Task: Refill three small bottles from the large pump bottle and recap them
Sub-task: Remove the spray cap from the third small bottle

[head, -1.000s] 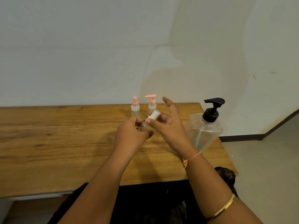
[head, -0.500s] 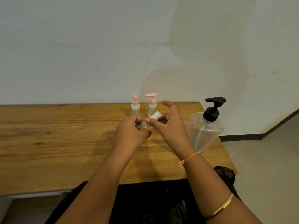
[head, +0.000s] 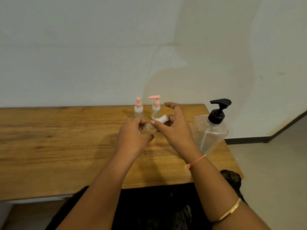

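Most of small clear bottle (head: 148,127) hidden by left hand (head: 132,136); fill lvl unclear.

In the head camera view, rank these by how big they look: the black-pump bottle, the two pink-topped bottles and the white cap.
1. Black-pump bottle, clearly largest.
2. Pink pump-top bottle and pink spray-top bottle: look alike, unranked.
3. White cap, smallest, though nearer the camera.

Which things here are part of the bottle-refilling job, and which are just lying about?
Part of the job: white-capped bottle, gripped by left hand and right hand; pink spray bottle; pink pump bottle; large pump bottle.
Just there: wooden table; wall; wrist thread; bangle.
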`<state>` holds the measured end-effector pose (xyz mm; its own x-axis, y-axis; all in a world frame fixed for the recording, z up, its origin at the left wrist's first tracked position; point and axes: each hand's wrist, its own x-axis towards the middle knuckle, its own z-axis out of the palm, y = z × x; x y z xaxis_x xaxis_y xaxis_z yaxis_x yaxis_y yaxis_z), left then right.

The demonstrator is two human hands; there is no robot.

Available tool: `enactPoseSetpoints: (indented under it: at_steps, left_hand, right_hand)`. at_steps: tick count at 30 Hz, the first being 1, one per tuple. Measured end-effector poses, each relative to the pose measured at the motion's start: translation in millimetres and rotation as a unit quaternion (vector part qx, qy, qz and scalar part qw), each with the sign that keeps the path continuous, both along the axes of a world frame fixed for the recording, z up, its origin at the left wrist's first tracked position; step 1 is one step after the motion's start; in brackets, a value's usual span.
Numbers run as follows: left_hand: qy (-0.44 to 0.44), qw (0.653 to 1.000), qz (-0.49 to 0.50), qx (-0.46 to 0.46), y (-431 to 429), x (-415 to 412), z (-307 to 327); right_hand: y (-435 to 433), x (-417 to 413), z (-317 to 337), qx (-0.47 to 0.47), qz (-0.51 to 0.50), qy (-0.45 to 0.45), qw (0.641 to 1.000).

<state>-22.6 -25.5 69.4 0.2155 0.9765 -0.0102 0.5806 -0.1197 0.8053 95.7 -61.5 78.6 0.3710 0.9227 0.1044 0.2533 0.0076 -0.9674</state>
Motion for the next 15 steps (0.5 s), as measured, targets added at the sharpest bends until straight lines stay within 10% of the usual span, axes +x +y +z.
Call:
enactPoseSetpoints:
  at_steps: [15]
  left_hand:
    - [0.041, 0.992, 0.122, 0.018, 23, -28, -8]
  right_hand:
    - [-11, 8, 12, 0.212, -0.058, -0.074, 0.973]
